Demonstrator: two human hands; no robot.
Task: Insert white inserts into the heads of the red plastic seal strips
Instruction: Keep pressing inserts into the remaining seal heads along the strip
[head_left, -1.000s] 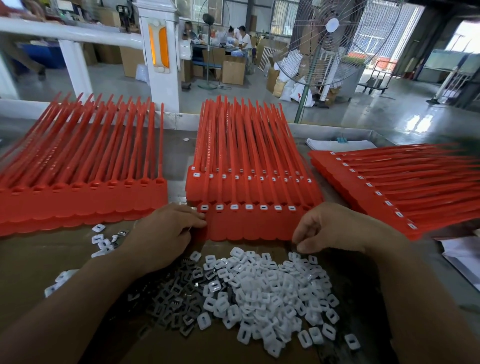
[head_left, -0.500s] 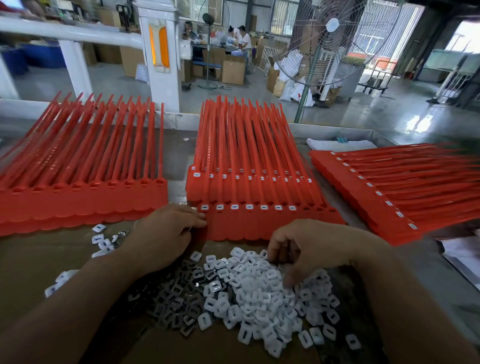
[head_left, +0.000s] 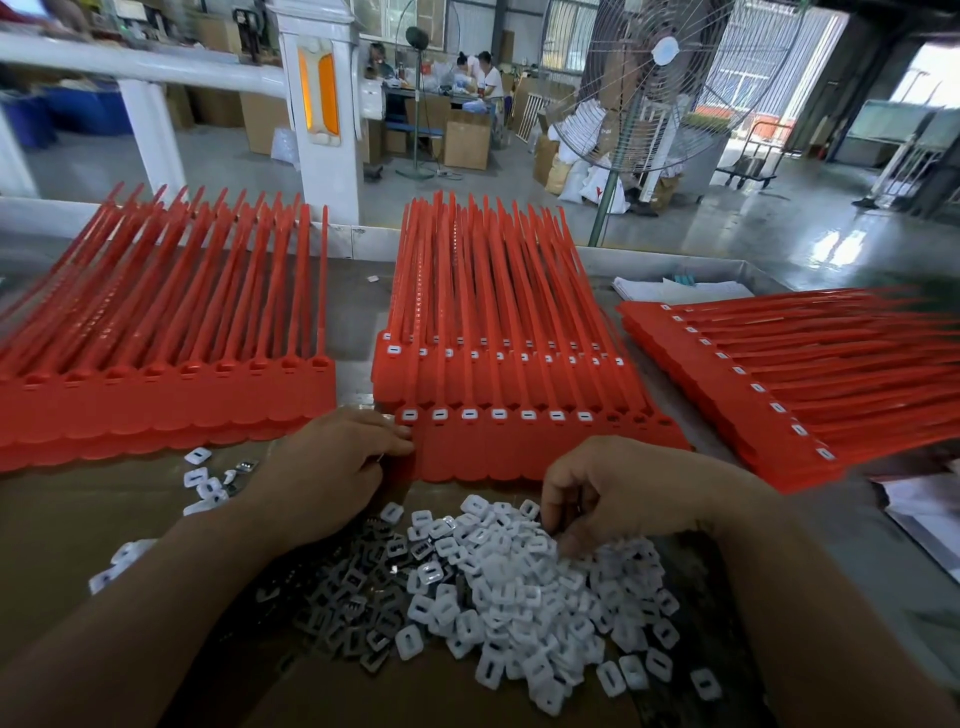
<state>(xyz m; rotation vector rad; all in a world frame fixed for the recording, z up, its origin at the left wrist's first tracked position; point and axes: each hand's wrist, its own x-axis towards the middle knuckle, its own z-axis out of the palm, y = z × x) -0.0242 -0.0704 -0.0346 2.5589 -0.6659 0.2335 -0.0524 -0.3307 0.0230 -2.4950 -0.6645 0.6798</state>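
Right now the white inserts lie heaped on the cardboard nearest the person, just in front of the middle set of red seal strips, where most of the front heads carry inserts. The right hand digs curled fingers into the heap; whether it has one pinched, I cannot tell. The left hand grips that set's left end. Another red stack lies to the left, and a third stack to the right.

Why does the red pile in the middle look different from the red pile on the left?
The middle stack has white inserts in its heads; the left stack shows none. The left hand holds the middle stack; nothing touches the left stack. Both are red seal strips.
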